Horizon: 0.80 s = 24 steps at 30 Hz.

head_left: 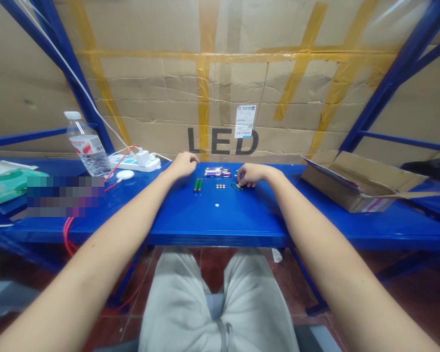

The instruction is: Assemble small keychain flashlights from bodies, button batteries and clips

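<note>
At the table's back, my left hand [185, 165] rests with loosely bent, slightly parted fingers and nothing visible in them. My right hand [252, 174] pinches a green carabiner [236, 187], which lies low over the blue tabletop. Between the hands sits a row of slim purple-and-silver tubes [217, 172], pen-like in shape. In front of them is a small group of silver, button-cell-like discs [220, 186]. Green cylinders [198, 185] lie side by side, closer to my left hand. Fine detail on these small parts is blurred.
An open cardboard box [352, 188] stands at the right. To the left are a water bottle [88, 146], a white power strip [143, 161], a round white charger [125, 175], red cables [68, 230] and a green packet [11, 183]. Large cardboard [161, 98] walls the back.
</note>
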Motion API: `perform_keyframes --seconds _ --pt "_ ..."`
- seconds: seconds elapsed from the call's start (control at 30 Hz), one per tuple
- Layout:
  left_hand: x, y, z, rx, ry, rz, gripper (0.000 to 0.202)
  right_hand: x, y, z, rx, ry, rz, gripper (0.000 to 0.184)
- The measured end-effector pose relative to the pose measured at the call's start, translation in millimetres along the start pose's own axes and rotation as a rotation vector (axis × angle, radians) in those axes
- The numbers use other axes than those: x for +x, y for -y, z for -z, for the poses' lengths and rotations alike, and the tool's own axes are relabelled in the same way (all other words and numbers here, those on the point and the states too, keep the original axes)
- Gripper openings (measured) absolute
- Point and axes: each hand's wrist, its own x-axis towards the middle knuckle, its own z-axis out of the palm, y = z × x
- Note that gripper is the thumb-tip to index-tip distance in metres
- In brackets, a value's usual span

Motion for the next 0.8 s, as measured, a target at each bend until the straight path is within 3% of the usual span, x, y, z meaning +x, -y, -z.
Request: perform_keyframes --seconds 0.2,0.4,0.63,0.8 --pt "0 -4 -14.5 0.015 0.082 -0.134 0.03 -3 2 1 0.007 -0.018 -0.013 0.014" --pt "2 -8 -33.2 0.112 0.209 -0.321 0.034 2 2 4 -0.013 -0.238 0.028 0.024" --pt "2 -16 -36.4 0.209 0.185 -0.295 0.032 1 10 2 -0.022 -0.398 0.092 0.023" --pt "3 -23 -38.4 0.19 0.185 -0.251 0.017 2 14 0 -0.031 -0.45 0.145 0.022"
